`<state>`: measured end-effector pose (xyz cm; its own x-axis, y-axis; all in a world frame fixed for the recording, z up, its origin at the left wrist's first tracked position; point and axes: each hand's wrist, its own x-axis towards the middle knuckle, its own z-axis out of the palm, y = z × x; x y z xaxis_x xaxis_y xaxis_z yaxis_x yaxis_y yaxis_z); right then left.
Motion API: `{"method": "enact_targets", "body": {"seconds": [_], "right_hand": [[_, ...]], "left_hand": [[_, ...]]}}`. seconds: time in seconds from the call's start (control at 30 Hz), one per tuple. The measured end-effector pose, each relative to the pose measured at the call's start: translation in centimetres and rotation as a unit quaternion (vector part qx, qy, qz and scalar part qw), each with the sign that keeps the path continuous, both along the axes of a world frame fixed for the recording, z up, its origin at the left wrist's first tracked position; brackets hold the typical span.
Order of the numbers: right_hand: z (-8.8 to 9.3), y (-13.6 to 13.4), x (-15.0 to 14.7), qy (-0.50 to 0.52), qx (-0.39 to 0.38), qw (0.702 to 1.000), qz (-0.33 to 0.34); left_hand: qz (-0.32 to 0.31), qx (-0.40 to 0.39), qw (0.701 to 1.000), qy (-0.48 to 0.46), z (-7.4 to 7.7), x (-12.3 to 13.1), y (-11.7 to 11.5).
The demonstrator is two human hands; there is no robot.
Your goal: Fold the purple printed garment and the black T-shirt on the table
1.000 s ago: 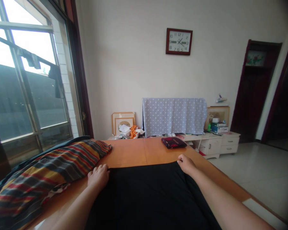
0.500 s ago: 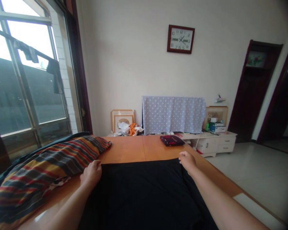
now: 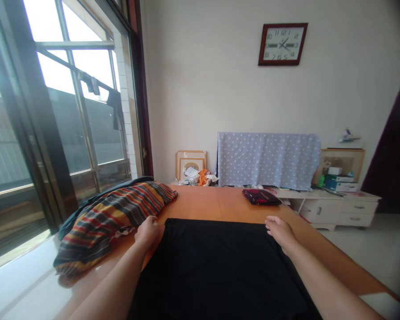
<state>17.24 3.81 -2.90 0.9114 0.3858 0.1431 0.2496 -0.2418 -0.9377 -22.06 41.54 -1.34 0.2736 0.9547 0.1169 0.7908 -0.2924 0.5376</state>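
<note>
A plain black cloth [image 3: 220, 262] lies spread before me on the wooden table, its far edge nearly straight. Just left of its far left corner is my left hand [image 3: 148, 232], fingers curled in, with a narrow strip of table between hand and cloth. My right hand [image 3: 282, 232] has its fingertips pinched at the far right corner of the cloth. To the left, a striped cloth heap [image 3: 120, 222] in red, yellow and grey lies near my left hand. Beyond the right hand sits a folded dark red and black cloth [image 3: 260, 197].
The orange-brown table [image 3: 200, 202] runs away from me toward a white cabinet [image 3: 340, 208]. A dotted blue cover [image 3: 268, 160] drapes over something on that cabinet. Picture frames [image 3: 190, 155] lean on the wall under a clock [image 3: 283, 44]. A large window [image 3: 96, 111] is at the left.
My left hand has come off the cloth's far left corner and sits slightly apart from it. The right hand stays at its corner. My view has turned left.
</note>
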Motion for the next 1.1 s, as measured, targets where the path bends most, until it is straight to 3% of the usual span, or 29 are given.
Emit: {"method": "enact_targets", "body": {"seconds": [0.1,0.2,0.33,0.47,0.63,0.87,1.1], "right_hand": [[0.5,0.5,-2.2,0.031,0.0,0.998,0.048],[0.7,1.3,-4.6,0.018,-0.052,0.995,0.086],[-0.3,1.7,-6.6,-0.083,-0.165,0.974,0.129],[-1.9,1.5,-7.2,-0.179,-0.217,0.95,0.137],[-2.2,1.4,-7.4,-0.202,-0.239,0.939,0.142],[-1.7,1.3,-7.2,-0.181,-0.239,0.942,0.151],[-2.1,1.2,-7.2,-0.181,-0.23,0.944,0.152]], "left_hand": [[0.001,-0.007,1.0,0.004,0.2,-0.1,-0.4],[-0.008,-0.011,1.0,0.018,0.3,0.3,-0.5],[-0.041,0.006,0.999,0.027,0.3,1.2,-0.6],[-0.081,0.011,0.997,0.007,0.5,2.1,-0.8],[-0.125,-0.022,0.99,-0.065,1.1,3.5,-1.3],[-0.137,-0.124,0.965,-0.185,1.2,4.1,-1.6],[-0.152,-0.156,0.961,-0.171,1.5,4.7,-1.5]]}}
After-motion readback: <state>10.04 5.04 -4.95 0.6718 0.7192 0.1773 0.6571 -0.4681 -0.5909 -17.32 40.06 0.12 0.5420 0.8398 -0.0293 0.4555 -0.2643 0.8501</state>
